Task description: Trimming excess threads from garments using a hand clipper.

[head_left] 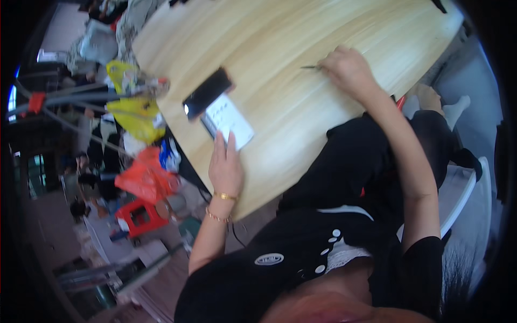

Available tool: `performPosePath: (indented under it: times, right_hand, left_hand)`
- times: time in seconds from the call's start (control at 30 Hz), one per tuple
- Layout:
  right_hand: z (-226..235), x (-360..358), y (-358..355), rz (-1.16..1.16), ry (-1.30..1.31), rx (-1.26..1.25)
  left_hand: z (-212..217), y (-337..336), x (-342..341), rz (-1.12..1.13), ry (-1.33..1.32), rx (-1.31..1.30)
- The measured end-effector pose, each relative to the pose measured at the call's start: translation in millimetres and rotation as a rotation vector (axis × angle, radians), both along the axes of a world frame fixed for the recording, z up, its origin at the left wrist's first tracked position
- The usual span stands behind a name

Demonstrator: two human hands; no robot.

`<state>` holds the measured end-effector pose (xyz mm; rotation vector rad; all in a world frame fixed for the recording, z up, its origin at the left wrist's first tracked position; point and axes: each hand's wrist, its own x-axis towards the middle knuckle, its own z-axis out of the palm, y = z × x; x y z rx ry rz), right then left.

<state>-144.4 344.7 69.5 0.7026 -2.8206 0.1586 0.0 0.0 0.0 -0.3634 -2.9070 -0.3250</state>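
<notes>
My left hand [225,169], with bracelets at its wrist, rests at the near edge of a small white notepad [232,119]. Its fingers are stretched out, two of the tips lying on the page, which bears some handwriting. Against the pad's far side lies a black phone [209,92], screen up. Farther right, my right hand [347,71] is closed over the tabletop around a thin dark pen [309,67]. Only the pen's slim end shows, pointing left; the fingers hide the rest.
The pale wooden table [285,118] slants across the view. Left of it hang yellow bags [137,118] and a red plastic bag [145,175], above a red stool [141,218]. A white chair [458,199] stands at the right. Dark-clad legs sit against the table's near edge.
</notes>
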Motion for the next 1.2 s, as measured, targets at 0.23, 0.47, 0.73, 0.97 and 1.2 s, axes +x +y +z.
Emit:
performPosePath:
  times: [0.23, 0.47, 0.73, 0.97, 1.2]
  right_hand:
    - [11.9, 33.9, 14.3, -0.21, -0.426, -1.211]
    - [54.8, 125.2, 121.8, -0.251, -0.378, -1.957]
    - [124.7, 208.0, 226.2, -0.621, -0.264, -1.56]
    - [75.0, 323.9, 252.8, -0.865, -0.354, -1.256]
    - [37.2, 368.4, 252.3, -0.87, -0.092, -1.415]
  left_hand:
    - [47.8, -60.4, -37.9, 0.114, 0.029, -0.17]
    - [52.7, -61.6, -91.1, 0.004, 0.08, -0.099]
    - [140.0, 160.6, -88.9, -0.597, 0.075, 0.25]
    - [176.0, 299.7, -21.3, -1.05, -0.226, 0.252]
    - [94.5, 399.0, 28.0, -1.668, -0.113, -0.209]
